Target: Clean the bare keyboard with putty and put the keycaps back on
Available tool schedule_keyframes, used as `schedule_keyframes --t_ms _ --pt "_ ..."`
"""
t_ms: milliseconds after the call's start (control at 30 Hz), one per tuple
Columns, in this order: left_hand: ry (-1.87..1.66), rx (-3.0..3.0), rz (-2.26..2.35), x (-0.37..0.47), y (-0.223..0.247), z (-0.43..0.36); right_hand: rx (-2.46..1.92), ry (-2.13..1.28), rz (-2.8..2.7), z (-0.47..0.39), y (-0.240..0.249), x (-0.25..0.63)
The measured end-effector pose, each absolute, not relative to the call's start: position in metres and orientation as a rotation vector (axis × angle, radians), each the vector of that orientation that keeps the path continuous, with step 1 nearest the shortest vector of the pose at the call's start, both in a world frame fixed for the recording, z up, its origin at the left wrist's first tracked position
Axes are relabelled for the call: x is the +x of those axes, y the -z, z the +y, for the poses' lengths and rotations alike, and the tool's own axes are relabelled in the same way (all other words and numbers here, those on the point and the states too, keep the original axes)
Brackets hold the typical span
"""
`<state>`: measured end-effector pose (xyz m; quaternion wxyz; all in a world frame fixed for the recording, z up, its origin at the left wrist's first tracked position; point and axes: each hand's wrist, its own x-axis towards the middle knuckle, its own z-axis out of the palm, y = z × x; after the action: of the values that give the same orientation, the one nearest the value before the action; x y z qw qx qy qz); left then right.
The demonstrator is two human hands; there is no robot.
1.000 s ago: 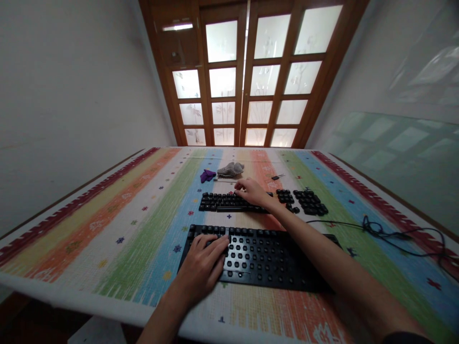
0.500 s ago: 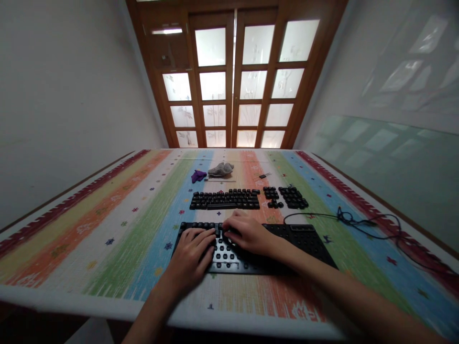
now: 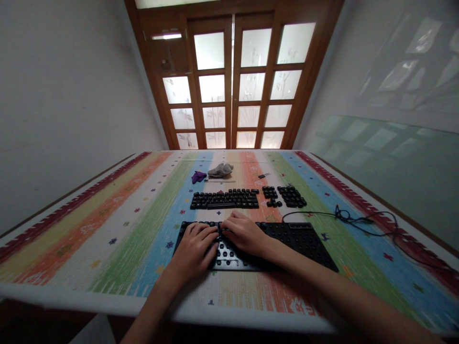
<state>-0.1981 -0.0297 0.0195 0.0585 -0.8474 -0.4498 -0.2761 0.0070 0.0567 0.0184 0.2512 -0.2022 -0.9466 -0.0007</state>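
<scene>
A black keyboard base (image 3: 304,243) lies in front of me, most of its key posts bare. Along its back left edge a few black keycaps (image 3: 186,224) are in place. My left hand (image 3: 195,246) lies over the left part of the base, fingers stretched forward and slightly apart. Close beside it, my right hand (image 3: 242,234) is bent over the back row, its fingers curled together with the tips near the left hand's fingertips. Whatever those tips pinch or press is hidden. Behind the base, loose keycaps (image 3: 225,199) are laid out in keyboard order.
Number-pad and arrow keycaps (image 3: 290,196) sit to the right of the main set. Farther back are a grey cloth (image 3: 220,170), a purple cloth (image 3: 198,177), a thin stick (image 3: 221,181) and a small wire-ended tool (image 3: 263,176). A black cable (image 3: 353,219) loops across the striped tablecloth (image 3: 107,248).
My left hand has shifted slightly forward along the base, its fingertips closer to the right hand's. My right hand stays bent over the back row. The view has tilted a little.
</scene>
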Motion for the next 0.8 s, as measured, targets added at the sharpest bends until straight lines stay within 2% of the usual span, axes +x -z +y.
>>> schedule_keyframes --t_ms 400,800 --pt "0.825 -2.533 -1.372 -0.186 -0.013 -0.028 -0.588 0.138 -2.679 0.052 -0.019 -0.001" --pt "0.852 -2.526 -1.365 -0.185 -0.001 -0.029 -0.479 0.531 -2.852 0.022 -0.031 -0.014"
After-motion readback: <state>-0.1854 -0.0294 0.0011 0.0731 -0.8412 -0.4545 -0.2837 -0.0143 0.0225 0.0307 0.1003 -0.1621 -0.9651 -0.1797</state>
